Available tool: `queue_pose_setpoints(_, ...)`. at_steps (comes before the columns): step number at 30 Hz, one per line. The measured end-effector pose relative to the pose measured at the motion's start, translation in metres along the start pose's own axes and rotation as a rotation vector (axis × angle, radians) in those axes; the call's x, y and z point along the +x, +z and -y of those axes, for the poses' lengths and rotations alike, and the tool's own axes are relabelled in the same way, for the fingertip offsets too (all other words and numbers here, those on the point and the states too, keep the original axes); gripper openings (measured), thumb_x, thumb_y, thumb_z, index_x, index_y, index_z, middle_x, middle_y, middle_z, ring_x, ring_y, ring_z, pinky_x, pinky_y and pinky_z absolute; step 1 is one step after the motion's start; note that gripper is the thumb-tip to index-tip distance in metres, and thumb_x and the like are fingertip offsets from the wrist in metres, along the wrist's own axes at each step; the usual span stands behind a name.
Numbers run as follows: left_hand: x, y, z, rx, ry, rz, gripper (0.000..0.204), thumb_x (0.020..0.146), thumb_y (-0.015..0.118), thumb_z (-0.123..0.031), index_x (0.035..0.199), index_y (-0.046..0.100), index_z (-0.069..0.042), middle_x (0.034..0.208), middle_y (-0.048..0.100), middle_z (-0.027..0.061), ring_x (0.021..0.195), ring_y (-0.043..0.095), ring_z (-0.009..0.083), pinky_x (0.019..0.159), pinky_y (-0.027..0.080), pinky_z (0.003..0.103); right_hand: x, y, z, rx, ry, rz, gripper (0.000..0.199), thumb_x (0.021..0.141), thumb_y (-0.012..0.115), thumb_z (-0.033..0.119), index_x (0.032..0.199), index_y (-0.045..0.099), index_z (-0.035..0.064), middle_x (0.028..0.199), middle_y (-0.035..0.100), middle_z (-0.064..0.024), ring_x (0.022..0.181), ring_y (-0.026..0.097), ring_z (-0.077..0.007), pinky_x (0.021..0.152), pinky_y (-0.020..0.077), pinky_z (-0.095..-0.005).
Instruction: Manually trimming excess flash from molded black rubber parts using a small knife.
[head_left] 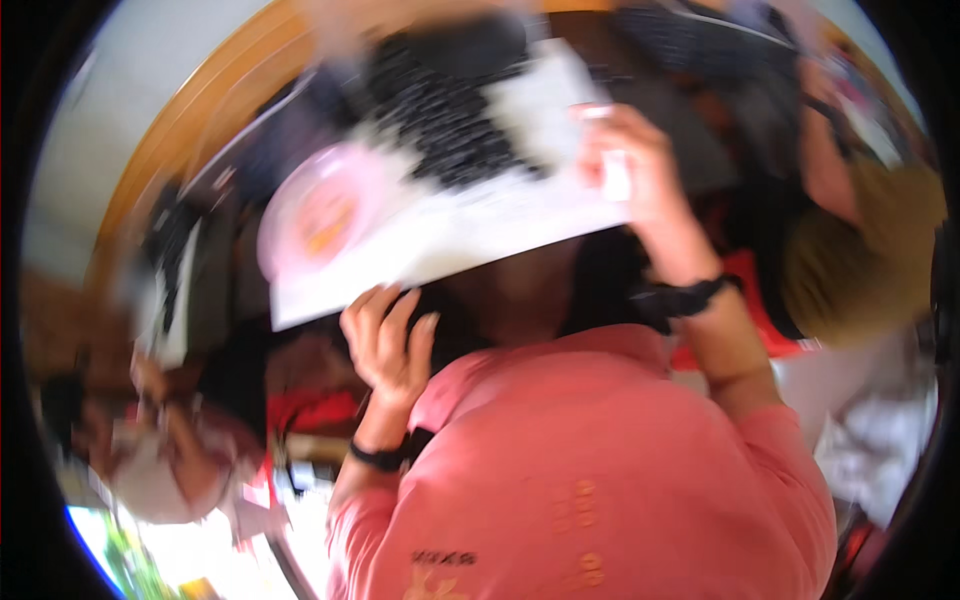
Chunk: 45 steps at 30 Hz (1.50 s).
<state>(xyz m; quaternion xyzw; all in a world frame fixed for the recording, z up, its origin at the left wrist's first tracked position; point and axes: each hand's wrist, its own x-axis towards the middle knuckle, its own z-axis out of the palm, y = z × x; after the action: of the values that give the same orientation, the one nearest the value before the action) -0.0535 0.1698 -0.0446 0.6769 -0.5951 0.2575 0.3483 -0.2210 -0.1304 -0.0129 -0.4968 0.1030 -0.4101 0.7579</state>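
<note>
A white board [470, 232] lies slanted across the work place in front of me. At its near edge, left of middle, my left hand [390, 345] has its fingers apart and slightly bent, with nothing seen in them. Over the board's right end my right hand [640, 165] is closed on a small white piece [616, 176], whose kind the blur hides. Many small black pieces [450, 130] lie in close rows on the board. A pink round bowl [285, 215] on the left holds some orange bits.
A dark round container [468, 45] stands at the far side behind the black pieces. Another person in an olive top [865, 265] sits to the right, and one in a pale top [165, 480] is at the lower left. More dark heaps [700, 50] lie at the far right.
</note>
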Motion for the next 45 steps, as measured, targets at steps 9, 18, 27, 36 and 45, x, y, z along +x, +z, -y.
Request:
queue_pose_setpoints(9,-0.051,-0.049,0.112,0.281,-0.776,-0.617,0.031,0.092,0.065,-0.017,0.119,0.064,-0.001,0.114,0.061,0.0151,0.108,0.050,0.0306,0.091,0.041,0.041,0.008,-0.007,-0.026,-0.012,-0.020,0.061,0.034,0.099,0.052,0.015,0.123,0.055,-0.0087,0.068,0.040,-0.0004,0.058,0.040,-0.0114,0.056,0.0371,-0.0284)
queue_pose_setpoints(18,-0.034,-0.054,0.222,0.492,-0.857,-0.041,0.070,0.094,0.052,-0.056,0.141,0.049,-0.005,0.140,0.048,0.0267,0.128,0.041,0.0433,0.107,0.034,0.047,0.001,0.005,-0.023,-0.161,-0.040,0.051,0.033,0.099,0.052,0.016,0.123,0.056,-0.0071,0.066,0.042,-0.0009,0.058,0.042,-0.0119,0.056,0.0370,-0.0271)
queue_pose_setpoints(27,-0.049,-0.038,0.215,0.498,-0.563,-0.187,0.051,0.100,0.048,-0.039,0.134,0.057,-0.002,0.140,0.048,0.0266,0.130,0.040,0.0431,0.110,0.029,0.049,0.001,0.006,-0.025,-0.177,-0.073,0.059,0.033,0.097,0.054,0.011,0.124,0.056,-0.0085,0.068,0.044,0.0000,0.060,0.042,-0.0095,0.056,0.0397,-0.0273)
queue_pose_setpoints(36,-0.050,-0.057,0.208,0.635,-0.528,0.124,0.048,0.104,0.035,-0.035,0.139,0.053,-0.007,0.145,0.049,0.0160,0.139,0.037,0.0367,0.112,0.026,0.049,-0.003,0.008,-0.026,-0.158,-0.081,0.058,0.030,0.095,0.057,0.009,0.121,0.058,-0.0070,0.069,0.046,0.0010,0.058,0.044,-0.0086,0.055,0.0392,-0.0257)
queue_pose_setpoints(45,-0.030,-0.073,0.240,0.596,-0.584,0.433,0.059,0.101,0.034,-0.050,0.150,0.039,-0.018,0.155,0.034,0.0195,0.142,0.030,0.0387,0.110,0.028,0.055,-0.003,0.009,-0.025,-0.180,-0.088,0.054,0.030,0.093,0.061,0.011,0.119,0.059,-0.0041,0.068,0.046,0.0009,0.057,0.044,-0.0088,0.055,0.0392,-0.0261)
